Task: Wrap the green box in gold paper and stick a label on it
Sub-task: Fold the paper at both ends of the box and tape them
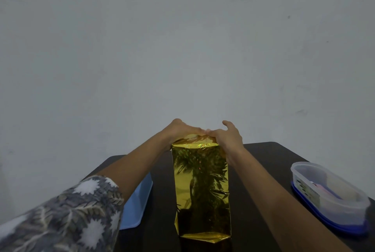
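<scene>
Wall (182, 38): plain, pale grey; fills the view behind the wrapped box (202, 190).
Table (263, 170): dark top; the wrapped box stands on it, about mid-table.
Wrapped box: tall and upright, with a broad face toward the camera. Every face in view is covered.
Gold paper (194, 144): shiny and lightly creased. It is folded to a point at the box's near bottom edge and crumpled along the box's far top edge.
Patterned sleeve (67, 217): grey-white leaf print on the left arm, well to the left of the box and nearer the camera.
Clear tub (328, 188): right of the box and well apart from it. It sits on a dark blue base; the contents are blurred.
Blue tray (140, 203): light blue, just left of the box and partly hidden by the left forearm.
Left hand (180, 130): on the box's far top edge, fingers reaching toward the centre and bearing on the paper. Pinching or flat pressing: cannot tell.
Right hand (229, 138): on the same edge, meeting the left hand at the centre. One digit is lifted clear and the rest are down on the crumpled paper. Grip: cannot tell.
</scene>
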`<state>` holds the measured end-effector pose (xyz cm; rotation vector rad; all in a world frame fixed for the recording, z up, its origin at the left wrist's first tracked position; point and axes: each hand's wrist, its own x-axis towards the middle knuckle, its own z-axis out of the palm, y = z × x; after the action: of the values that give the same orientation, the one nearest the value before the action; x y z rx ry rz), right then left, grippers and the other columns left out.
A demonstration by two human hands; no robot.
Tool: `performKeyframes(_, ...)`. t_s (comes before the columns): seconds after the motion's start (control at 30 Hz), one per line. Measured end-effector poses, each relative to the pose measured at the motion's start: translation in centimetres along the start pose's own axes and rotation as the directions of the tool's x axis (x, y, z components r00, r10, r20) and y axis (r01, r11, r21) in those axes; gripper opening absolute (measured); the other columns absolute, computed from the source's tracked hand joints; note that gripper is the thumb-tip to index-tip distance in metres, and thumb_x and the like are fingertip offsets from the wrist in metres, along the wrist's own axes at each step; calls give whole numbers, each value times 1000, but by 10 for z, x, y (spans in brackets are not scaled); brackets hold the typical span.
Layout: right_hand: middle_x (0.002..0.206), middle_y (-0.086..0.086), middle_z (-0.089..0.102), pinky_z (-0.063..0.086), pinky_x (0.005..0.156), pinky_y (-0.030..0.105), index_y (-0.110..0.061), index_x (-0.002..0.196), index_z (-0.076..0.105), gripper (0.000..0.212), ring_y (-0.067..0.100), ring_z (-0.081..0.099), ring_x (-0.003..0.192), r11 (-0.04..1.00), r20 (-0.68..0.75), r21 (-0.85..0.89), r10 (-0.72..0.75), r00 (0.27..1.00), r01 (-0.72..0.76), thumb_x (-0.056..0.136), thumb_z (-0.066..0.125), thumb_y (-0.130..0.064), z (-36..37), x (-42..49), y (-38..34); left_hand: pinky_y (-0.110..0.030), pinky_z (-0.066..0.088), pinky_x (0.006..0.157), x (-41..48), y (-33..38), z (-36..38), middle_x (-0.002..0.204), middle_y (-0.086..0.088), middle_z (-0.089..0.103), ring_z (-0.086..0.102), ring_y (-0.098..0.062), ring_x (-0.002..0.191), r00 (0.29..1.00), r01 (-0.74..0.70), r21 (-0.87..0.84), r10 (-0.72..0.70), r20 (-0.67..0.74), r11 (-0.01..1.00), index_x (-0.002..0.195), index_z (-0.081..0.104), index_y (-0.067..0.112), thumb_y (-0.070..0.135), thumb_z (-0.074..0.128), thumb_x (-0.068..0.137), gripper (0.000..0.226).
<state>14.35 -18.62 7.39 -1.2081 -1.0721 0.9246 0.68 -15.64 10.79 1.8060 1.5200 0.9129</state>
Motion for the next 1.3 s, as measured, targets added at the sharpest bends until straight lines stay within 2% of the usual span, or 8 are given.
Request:
performKeyframes(0.4,143,10,40,42,88,34,-20,145,31,51,28,45,124,997,-44,64,36,998,-33,97,48,-18,4,-1,2,-20,37,56,3,1,1,88,-4,62,54,-10,66,1000,-2,181,3,-7,983,93,66,8,42,47,96,40)
performKeyframes(0.6,142,8,40,38,91,38,-11,142,33,47,28,41,124,989,-14,121,90,996,-88,101,35,-34,4,4,6,-47,28,108,-16,20,-18,137,-1,52,43,-19,130,950,-229,139,190,249,963,143,36,21,65,14,90,72)
performKeyframes(0.7,124,9,52,43,90,42,-17,128,41,49,31,49,118,934,120,301,165,979,-194,99,26,-53,-6,6,7,-33,38,103,-35,22,1,140,-3,47,47,-20,125,812,-490,336,280,513,804,141,35,20,63,51,83,75)
performKeyframes(0.83,137,11,51,15,113,54,-14,149,21,66,29,39,134,942,130,243,207,970,-233,97,19,-56,-36,3,24,-28,42,92,-31,4,-6,122,12,50,50,-11,108,881,-457,463,315,354,759,137,41,27,57,75,65,85)
performKeyframes(0.97,147,9,40,10,114,47,-18,150,18,66,24,30,139,969,-3,213,130,991,-127,97,23,-57,-73,3,38,-30,54,77,-20,-37,-34,99,3,72,68,-10,83,956,-291,-179,276,-103,940,111,66,20,62,84,42,83)
performKeyframes(1.1,158,5,13,18,111,52,-24,151,8,91,27,17,144,981,-69,192,-16,997,30,81,36,-74,-82,0,47,-35,59,69,-25,-84,6,93,-7,74,72,-18,74,993,-57,-869,-64,-101,491,109,66,14,48,62,80,45)
performKeyframes(1.2,157,1,17,29,103,59,-31,150,4,137,28,25,141,969,157,247,-66,985,25,37,51,-94,-53,-15,51,-41,58,74,-34,-92,56,97,-5,74,72,-20,81,996,-33,-987,-77,-46,156,95,73,20,52,45,91,43)
performKeyframes(1.3,134,-5,46,38,101,51,-26,143,19,123,24,45,128,944,130,314,-148,980,101,43,75,-73,-26,-19,55,-49,48,95,-39,-97,97,114,-10,69,65,-28,103,992,14,-995,-123,2,94,108,70,24,65,41,86,54)
